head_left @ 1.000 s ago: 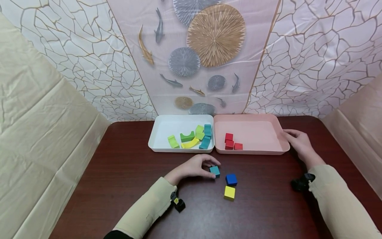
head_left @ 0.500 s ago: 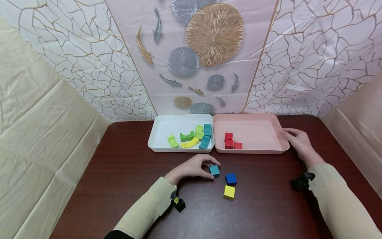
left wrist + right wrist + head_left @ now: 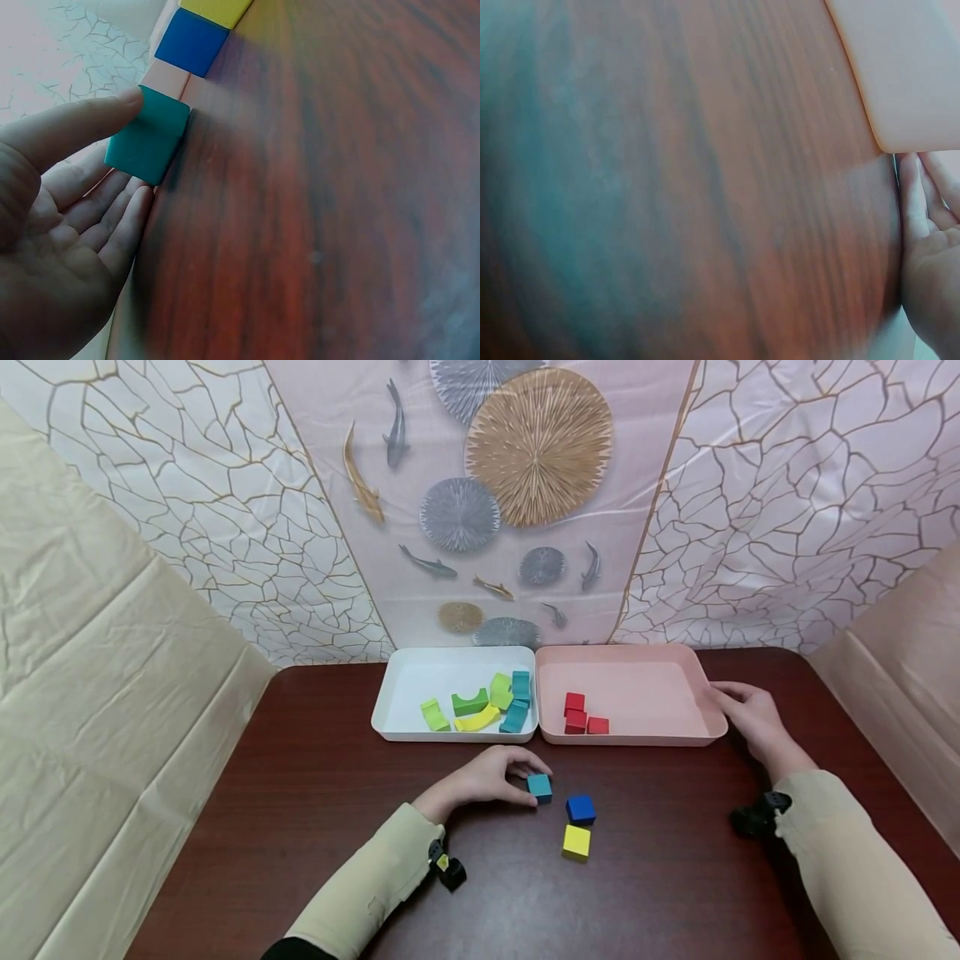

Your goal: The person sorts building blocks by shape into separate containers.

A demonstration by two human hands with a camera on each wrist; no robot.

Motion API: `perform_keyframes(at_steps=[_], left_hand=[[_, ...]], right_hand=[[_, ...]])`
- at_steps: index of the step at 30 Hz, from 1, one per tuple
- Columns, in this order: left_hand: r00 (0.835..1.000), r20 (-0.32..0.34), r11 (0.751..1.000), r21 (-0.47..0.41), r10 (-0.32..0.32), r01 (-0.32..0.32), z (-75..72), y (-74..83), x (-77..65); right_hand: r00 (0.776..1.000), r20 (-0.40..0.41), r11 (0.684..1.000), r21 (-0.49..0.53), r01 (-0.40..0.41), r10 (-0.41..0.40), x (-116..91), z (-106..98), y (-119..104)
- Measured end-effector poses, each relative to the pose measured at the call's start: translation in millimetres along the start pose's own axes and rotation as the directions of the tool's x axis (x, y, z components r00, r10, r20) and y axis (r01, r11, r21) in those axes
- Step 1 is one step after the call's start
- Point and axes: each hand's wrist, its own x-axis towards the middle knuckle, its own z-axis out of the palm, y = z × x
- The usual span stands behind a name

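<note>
My left hand (image 3: pixel 491 777) holds a teal cube (image 3: pixel 539 787) between thumb and fingers, low over the table in front of the white tray. In the left wrist view the thumb (image 3: pixel 124 105) lies on the near face of the cube, with the fingers on its far side. To its right are a blue cube (image 3: pixel 581 810) and, nearer the front, a yellow cube (image 3: pixel 577 842). My right hand (image 3: pixel 753 722) is at the right end of the pink tray (image 3: pixel 637 685). In the right wrist view its fairly straight fingers (image 3: pixel 913 196) reach the tray's corner.
The white tray (image 3: pixel 412 693), beside the pink one, contains green, yellow and teal blocks, among them a yellow arched piece (image 3: pixel 477 719). Several red cubes (image 3: pixel 575 722) lie at the left of the pink tray. A patterned cloth (image 3: pixel 540 585) hangs behind the table.
The teal cube and left hand have barely shifted. The right hand stays at the pink tray, and the other blocks keep their places.
</note>
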Motion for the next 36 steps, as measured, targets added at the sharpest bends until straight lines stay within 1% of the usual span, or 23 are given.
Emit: perform_keyframes(at_steps=[6, 13, 18, 30, 36], left_hand=[[0.999, -0.022, 0.999, -0.027, -0.025, 0.025, 0.1, -1.3, 1.4], [0.999, -0.038, 0.999, -0.037, -0.017, 0.016, 0.9, -1.0, 0.5], [0.999, -0.047, 0.999, -0.049, -0.022, 0.02, 1.5, -1.3, -1.6], [0.997, -0.084, 0.999, -0.05, 0.002, -0.006, 1.3, -1.2, -1.2], [0.995, -0.096, 0.999, -0.028, 0.018, -0.021, 1.8, 0.1, -0.6]], right_hand=[[1.0, -0.001, 1.0, -0.02, -0.01, 0.01, -1.3, -1.6, -1.0], [1.0, 0.002, 1.0, -0.015, 0.003, -0.003, -4.0, -1.9, -1.0], [1.0, 0.007, 1.0, -0.02, -0.004, 0.004, -4.5, -1.4, 0.0], [1.0, -0.005, 1.0, -0.004, 0.017, -0.017, -2.1, -0.5, 2.4], [1.0, -0.009, 1.0, -0.006, 0.021, -0.021, -2.0, 0.5, -0.3]])
